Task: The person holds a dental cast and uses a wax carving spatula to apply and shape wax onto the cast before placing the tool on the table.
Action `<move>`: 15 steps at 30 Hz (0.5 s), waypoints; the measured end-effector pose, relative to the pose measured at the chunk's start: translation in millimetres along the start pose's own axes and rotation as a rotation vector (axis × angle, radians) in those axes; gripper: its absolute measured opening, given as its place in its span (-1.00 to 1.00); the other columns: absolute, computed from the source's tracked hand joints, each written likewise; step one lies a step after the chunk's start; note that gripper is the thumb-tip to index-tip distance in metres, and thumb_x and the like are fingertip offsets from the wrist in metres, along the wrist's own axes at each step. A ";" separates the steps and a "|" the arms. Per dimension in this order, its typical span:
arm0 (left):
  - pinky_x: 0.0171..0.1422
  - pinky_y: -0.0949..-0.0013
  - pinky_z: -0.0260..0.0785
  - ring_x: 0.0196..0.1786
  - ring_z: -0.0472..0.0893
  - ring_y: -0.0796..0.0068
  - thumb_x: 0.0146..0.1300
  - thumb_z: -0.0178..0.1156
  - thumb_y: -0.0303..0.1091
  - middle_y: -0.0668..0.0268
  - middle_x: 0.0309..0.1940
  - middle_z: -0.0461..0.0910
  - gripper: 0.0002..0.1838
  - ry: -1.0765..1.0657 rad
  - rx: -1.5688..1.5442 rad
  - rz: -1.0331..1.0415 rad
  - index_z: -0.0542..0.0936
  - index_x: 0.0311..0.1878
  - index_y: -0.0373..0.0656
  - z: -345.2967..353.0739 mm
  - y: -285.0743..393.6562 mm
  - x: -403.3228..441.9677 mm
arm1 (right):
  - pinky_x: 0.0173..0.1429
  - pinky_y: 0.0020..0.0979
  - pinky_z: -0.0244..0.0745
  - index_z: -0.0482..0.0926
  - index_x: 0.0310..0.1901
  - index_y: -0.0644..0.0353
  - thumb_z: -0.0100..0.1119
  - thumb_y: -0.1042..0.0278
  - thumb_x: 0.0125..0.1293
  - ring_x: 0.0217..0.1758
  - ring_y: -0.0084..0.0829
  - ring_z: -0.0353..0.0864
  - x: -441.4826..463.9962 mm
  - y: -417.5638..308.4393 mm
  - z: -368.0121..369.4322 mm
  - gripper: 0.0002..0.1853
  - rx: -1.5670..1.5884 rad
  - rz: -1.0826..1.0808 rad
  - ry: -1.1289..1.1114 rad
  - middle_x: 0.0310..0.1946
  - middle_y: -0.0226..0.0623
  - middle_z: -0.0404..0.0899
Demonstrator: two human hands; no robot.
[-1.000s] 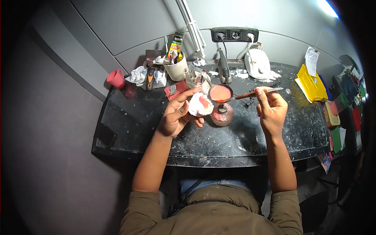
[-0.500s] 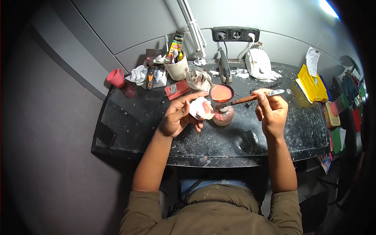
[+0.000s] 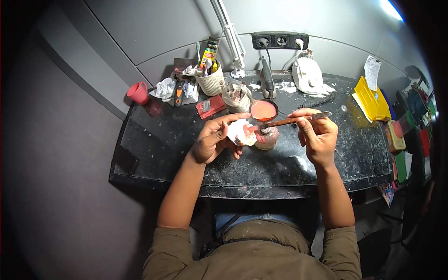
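"Hands first: what does each grip have?"

"Left hand [image 3: 212, 142] has its grip wrapped round a white, rounded, plaster-like piece [image 3: 236, 132] with a pink patch [image 3: 248, 133], index finger stretched along the upper edge. The right hand [image 3: 319, 137] pinches a slim, brown-handled tool [image 3: 284, 122] with metal ends between thumb and fingers."

"And where is the piece?"

"Up above the black, speckled tabletop [image 3: 224, 175], between two and three o'clock from the left palm. The tool comes in from three o'clock, its tip at the pink patch; whether they touch is too small to tell."

"What would make this step go well?"

"I'd brace the left wrist and turn the patch toward three o'clock, so the tip meets it flat. A light pinch should give finer control than a hard one."

"Anything to watch?"

"Yes: a squat, round glass jar with a metal neck [image 3: 266, 140] stands between three and four o'clock from the piece, and a round, dark-rimmed pan of pink material [image 3: 277, 112] sits between one and two. A dipping tool could knock either, so I'd hold it level."
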State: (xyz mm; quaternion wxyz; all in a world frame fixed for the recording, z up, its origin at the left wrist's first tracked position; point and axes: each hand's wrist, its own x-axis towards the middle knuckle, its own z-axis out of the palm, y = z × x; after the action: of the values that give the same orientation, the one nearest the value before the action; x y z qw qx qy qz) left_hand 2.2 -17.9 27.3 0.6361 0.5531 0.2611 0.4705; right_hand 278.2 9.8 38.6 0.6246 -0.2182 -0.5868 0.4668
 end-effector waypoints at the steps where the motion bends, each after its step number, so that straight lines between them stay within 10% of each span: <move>1: -0.38 0.35 0.62 -0.38 0.69 0.38 0.40 0.06 0.21 -0.01 -0.11 0.65 -0.13 -0.008 -0.006 -0.007 0.28 0.39 -0.48 -0.1 0.2 0.1 | -0.56 -0.67 0.20 0.63 -0.13 0.42 0.19 0.56 0.42 -0.57 -0.78 0.37 -0.5 -0.1 -1.3 -0.90 -0.001 0.015 -0.020 -0.24 -0.25 0.68; 15: -0.32 0.37 0.63 -0.38 0.69 0.43 0.51 -0.01 0.04 0.14 -0.25 0.66 -0.32 -0.041 -0.070 0.012 0.32 0.40 -0.40 0.7 -1.0 0.9 | -0.56 -0.67 0.21 0.63 -0.15 0.42 0.18 0.54 0.43 -0.58 -0.77 0.38 0.7 1.6 -1.5 -0.89 0.015 -0.005 -0.008 -0.26 -0.25 0.67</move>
State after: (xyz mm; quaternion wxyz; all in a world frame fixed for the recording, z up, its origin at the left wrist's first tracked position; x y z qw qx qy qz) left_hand 3.5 -17.4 26.7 0.6577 0.5415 0.2279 0.4715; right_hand 279.0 11.5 37.4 0.6251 -0.2104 -0.5862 0.4705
